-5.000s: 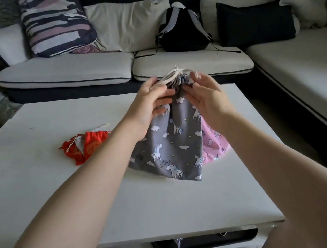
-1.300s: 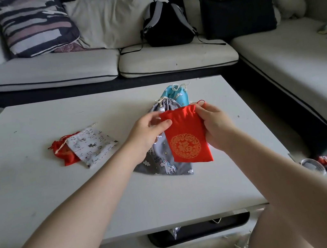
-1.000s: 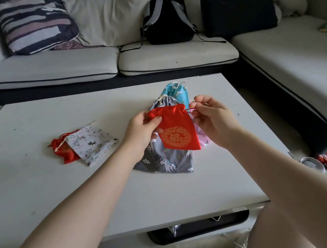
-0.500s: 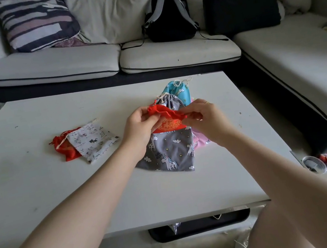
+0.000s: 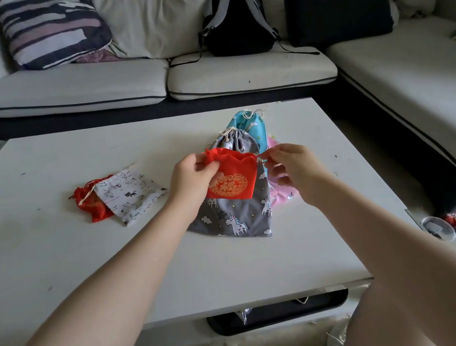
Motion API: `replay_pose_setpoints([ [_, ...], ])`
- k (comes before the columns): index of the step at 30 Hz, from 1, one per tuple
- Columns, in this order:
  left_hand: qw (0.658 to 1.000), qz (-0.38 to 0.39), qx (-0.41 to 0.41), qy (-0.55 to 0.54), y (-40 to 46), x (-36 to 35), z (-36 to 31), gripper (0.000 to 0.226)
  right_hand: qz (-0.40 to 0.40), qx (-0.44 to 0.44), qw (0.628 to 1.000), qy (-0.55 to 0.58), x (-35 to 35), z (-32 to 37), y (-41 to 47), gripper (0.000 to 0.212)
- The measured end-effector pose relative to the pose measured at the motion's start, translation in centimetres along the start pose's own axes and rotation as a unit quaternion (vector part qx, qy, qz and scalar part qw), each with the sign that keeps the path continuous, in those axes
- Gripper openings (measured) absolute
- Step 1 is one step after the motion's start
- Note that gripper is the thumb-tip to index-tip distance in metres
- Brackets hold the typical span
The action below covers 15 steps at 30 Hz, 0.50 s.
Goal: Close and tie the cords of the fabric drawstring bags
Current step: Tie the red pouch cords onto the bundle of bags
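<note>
A small red drawstring pouch (image 5: 229, 180) with a gold emblem is held just above the white coffee table (image 5: 84, 257), its gathered mouth at 12 o'clock. The left hand (image 5: 191, 179) pinches the pouch's top corner at 9 o'clock, while the right hand (image 5: 292, 169) pinches the thin red cord (image 5: 260, 159) at 3 o'clock, other fingers loosely curled. Beneath lie a grey unicorn bag (image 5: 240, 216), a blue bag (image 5: 251, 123) at 12 o'clock, a pink bag (image 5: 280, 194) at 3; well off at 9 o'clock, a white cat-print bag (image 5: 130, 193) overlaps another red pouch (image 5: 88, 202).
</note>
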<state>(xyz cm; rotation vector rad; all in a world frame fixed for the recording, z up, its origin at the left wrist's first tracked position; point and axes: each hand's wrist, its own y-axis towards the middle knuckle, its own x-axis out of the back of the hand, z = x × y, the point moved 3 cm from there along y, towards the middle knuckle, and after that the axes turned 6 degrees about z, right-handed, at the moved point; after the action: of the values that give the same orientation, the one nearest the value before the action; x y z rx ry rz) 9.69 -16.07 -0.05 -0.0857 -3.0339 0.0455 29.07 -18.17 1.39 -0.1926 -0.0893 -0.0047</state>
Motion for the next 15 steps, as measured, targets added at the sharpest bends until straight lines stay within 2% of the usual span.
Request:
replay_pose_setpoints([
  [1, 0.996, 0.016, -0.007, 0.083, 0.1, 0.2, 0.1, 0.016, 0.013, -0.028, 0.996, 0.083, -0.1, 0.0, 0.0, 0.027],
  [3, 0.967, 0.057, -0.026, 0.249, 0.1, 0.5, -0.1, 0.018, 0.022, -0.064, 0.976, 0.205, -0.2, 0.0, -0.1, 0.028],
  [6, 0.906, 0.09, -0.063, 0.408, -0.1, 0.8, -0.8, 0.018, 0.025, -0.074, 0.962, 0.263, -0.1, 0.1, 0.1, 0.032],
  [9, 0.886, 0.108, -0.078, 0.444, -0.1, 0.8, -1.1, 0.022, 0.028, -0.078, 0.942, 0.324, -0.3, 0.0, 0.5, 0.033],
  [12, 0.896, 0.097, -0.088, 0.425, 0.0, 0.8, -1.1, 0.028, 0.011, -0.066, 0.911, 0.407, -0.5, -0.1, 0.9, 0.032],
  [15, 0.916, 0.057, -0.075, 0.39, -0.1, 2.2, -1.2, 0.036, -0.049, -0.055, 0.87, 0.488, 1.2, -0.6, 1.4, 0.033],
])
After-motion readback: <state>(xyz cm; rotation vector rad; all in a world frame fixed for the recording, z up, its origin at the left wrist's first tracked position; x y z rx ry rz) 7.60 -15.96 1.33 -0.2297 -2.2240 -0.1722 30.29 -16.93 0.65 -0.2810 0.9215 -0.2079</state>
